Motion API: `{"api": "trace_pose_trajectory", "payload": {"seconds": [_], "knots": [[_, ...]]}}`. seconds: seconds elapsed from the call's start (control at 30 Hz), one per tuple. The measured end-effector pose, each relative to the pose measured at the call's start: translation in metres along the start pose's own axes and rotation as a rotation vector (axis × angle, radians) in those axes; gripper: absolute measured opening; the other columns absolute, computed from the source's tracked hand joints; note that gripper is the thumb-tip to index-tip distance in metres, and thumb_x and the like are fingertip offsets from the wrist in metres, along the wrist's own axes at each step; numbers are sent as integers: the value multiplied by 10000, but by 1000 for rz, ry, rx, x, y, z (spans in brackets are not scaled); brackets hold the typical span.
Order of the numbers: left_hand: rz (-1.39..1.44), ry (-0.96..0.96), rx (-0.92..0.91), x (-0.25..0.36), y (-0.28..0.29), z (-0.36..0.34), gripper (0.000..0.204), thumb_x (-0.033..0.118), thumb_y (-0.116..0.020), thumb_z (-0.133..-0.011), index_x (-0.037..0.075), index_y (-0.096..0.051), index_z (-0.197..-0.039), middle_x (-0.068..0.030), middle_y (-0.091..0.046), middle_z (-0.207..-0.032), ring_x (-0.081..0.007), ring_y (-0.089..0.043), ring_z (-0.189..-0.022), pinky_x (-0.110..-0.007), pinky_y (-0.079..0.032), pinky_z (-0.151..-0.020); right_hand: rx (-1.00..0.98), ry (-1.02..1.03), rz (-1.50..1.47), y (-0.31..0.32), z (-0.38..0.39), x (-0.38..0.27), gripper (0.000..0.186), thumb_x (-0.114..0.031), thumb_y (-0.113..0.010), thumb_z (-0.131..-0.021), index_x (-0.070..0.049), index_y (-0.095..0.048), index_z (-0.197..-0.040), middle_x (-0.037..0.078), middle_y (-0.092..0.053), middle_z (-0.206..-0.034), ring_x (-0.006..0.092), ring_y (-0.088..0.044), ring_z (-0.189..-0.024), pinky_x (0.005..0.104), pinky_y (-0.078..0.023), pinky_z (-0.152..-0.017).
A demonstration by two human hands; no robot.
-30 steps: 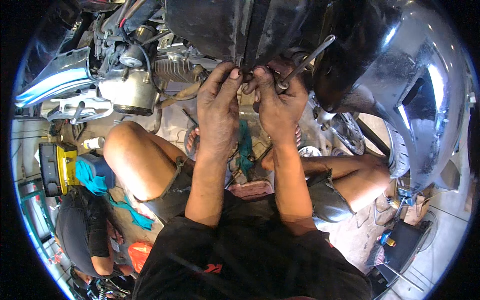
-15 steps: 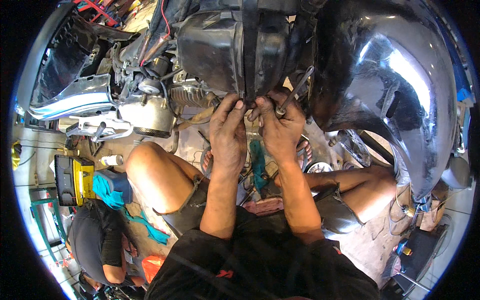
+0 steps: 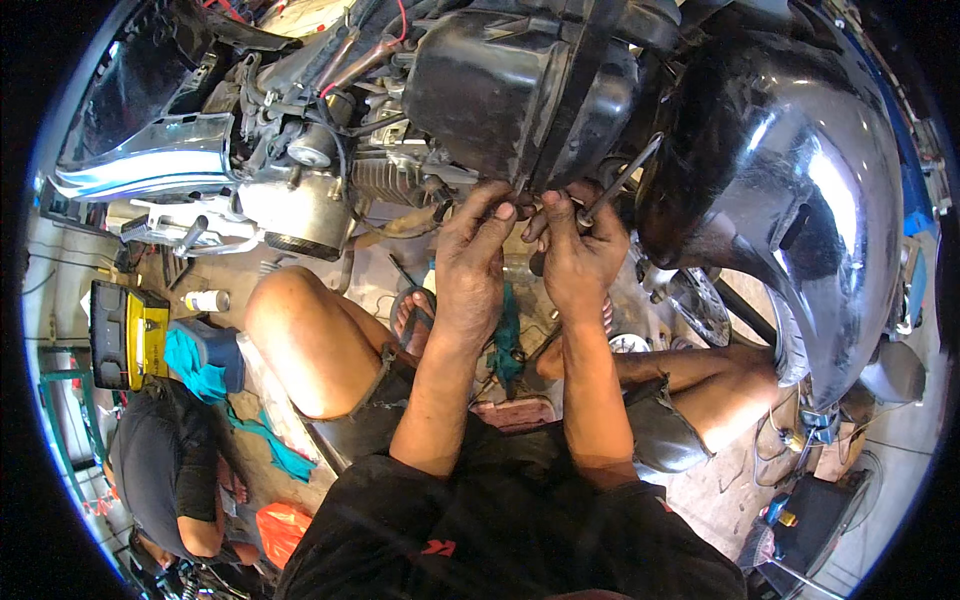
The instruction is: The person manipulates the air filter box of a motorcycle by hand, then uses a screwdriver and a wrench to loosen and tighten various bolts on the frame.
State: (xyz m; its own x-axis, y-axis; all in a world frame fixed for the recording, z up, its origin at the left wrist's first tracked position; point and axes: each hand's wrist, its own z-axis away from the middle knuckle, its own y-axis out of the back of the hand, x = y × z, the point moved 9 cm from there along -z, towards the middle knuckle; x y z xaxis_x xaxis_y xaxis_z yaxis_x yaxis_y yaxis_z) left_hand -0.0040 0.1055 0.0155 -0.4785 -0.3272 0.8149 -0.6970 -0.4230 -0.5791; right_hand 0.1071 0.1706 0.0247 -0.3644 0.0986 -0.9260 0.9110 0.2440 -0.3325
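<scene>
Both hands meet at the lower edge of a black plastic housing [image 3: 480,90], crossed by a black strap [image 3: 575,85], on a partly stripped motorbike. My left hand [image 3: 472,255] is closed, thumb and fingertips pinched at that edge; whatever lies between them is hidden. My right hand [image 3: 582,260] pinches at the same spot, thumb close to the left one. A slim metal hand tool [image 3: 628,178] sticks up slantwise from its curled fingers; its exact kind is unclear. Grime covers the fingers of both hands.
A finned engine [image 3: 385,178] sits left of the hands, a glossy black body panel [image 3: 770,150] to the right. On the floor at left are a yellow-and-black case [image 3: 140,335], a white bottle [image 3: 207,300] and a teal cloth [image 3: 270,440]. Another person [image 3: 165,470] crouches at lower left.
The view has shifted and tilted, so the housing and both hands appear farther right. My hands keep their pinch at the housing's edge, and the tool stays in my right hand.
</scene>
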Motion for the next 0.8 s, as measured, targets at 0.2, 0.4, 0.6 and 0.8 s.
{"api": "trace_pose_trajectory", "payload": {"seconds": [0.2, 0.4, 0.6, 0.8], "knots": [[56, -19, 44, 5, -2, 2, 277, 127, -545, -884, -69, -544, -1079, -84, -570, -999, -131, -515, -923, -244, -383, -826, -49, -9, 38, -4, -4, 5, 205, -79, -650, -851, 37, -591, -1010, 69, -633, -782, 92, -549, -586, 214, -428, -514], [-2, -17, 3, 7, -3, 2, 251, 105, -533, -888, -63, -549, -1073, -79, -566, -993, -127, -504, -931, -246, -377, -832, -7, -15, 25, 1, 1, 9, 197, -49, -659, -835, 34, -591, -1000, 69, -632, -778, 91, -545, -575, 208, -423, -515], [5, -11, -23, -4, 2, -4, 214, 96, -533, -882, -50, -559, -1038, -68, -557, -969, -119, -493, -906, -253, -377, -826, -56, -39, 33, -2, -3, -3, 210, -60, -676, -826, 32, -577, -987, 58, -614, -749, 89, -532, -556, 203, -408, -503], [-3, -43, -15, -5, 3, -6, 221, 117, -560, -872, -37, -563, -1030, -63, -568, -949, -119, -497, -907, -254, -379, -828, -74, -104, 110, -4, -1, -3, 216, -93, -672, -838, 26, -581, -993, 46, -607, -741, 84, -523, -565, 210, -410, -511]]}}
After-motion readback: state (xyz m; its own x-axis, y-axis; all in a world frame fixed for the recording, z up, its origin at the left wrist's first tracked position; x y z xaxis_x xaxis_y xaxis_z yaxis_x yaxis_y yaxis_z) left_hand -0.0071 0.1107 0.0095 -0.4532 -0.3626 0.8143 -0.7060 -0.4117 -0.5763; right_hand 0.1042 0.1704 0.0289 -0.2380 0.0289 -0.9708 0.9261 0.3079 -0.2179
